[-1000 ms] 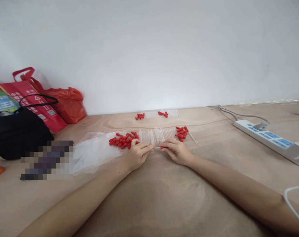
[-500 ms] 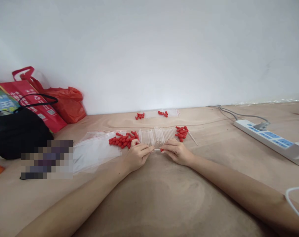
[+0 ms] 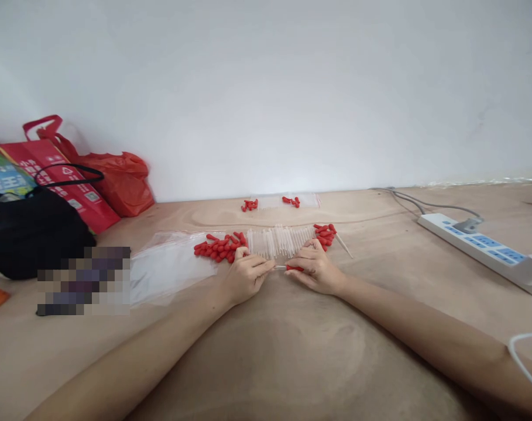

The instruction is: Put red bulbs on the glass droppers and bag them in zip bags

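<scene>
"Two small things are pinched low over the pale wooden counter [image 3: 274, 356]. Which hand has which?"

"The left hand [image 3: 248, 273] has its fingers pressed together on one end of a slim, clear, stiff-looking tube [image 3: 280, 267]. The right hand [image 3: 315, 268] has thumb and fingers closed about a red, rubbery-looking, elongated bulb [image 3: 294, 268], in line with the tube."

"Is the tube inside the bulb?"

"I can't tell. They seem to meet between the hands, just in front of a row of thin clear tubes [image 3: 278, 241]. A heap of red rubbery bulbs [image 3: 219, 248] lies beside the left hand."

"How would they handle?"

"Both light, I'd judge. The bulb should be soft and grippy: hold its body gently. The tube is probably smooth, slippery and, if glass, fragile: grip it near the bulb and avoid bending it."
</scene>
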A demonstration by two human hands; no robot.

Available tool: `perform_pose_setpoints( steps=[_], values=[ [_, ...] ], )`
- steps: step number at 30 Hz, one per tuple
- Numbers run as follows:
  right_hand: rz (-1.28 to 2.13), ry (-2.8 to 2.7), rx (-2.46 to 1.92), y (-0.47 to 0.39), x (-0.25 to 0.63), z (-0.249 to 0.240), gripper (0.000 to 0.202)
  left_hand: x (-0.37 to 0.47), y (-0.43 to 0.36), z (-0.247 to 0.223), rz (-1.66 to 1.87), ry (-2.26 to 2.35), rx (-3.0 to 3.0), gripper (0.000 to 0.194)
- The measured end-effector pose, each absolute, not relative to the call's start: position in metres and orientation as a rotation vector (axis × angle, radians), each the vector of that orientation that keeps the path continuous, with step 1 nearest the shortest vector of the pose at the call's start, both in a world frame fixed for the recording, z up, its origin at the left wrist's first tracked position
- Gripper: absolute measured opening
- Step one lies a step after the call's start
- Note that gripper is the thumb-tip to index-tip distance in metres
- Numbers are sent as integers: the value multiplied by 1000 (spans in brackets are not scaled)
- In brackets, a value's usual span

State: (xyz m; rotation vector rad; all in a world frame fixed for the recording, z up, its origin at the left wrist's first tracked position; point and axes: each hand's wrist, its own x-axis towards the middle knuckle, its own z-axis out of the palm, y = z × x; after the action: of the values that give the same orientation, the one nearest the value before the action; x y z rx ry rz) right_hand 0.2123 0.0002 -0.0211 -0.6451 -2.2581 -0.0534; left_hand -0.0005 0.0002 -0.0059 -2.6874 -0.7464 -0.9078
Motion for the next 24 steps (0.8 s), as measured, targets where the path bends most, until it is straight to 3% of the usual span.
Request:
perform_pose_setpoints(
  steps=[24],
  values=[
    [61,-2293,-671,5,213,-20,16,5,-6,-7,-904,-801,-2735,17]
  ],
)
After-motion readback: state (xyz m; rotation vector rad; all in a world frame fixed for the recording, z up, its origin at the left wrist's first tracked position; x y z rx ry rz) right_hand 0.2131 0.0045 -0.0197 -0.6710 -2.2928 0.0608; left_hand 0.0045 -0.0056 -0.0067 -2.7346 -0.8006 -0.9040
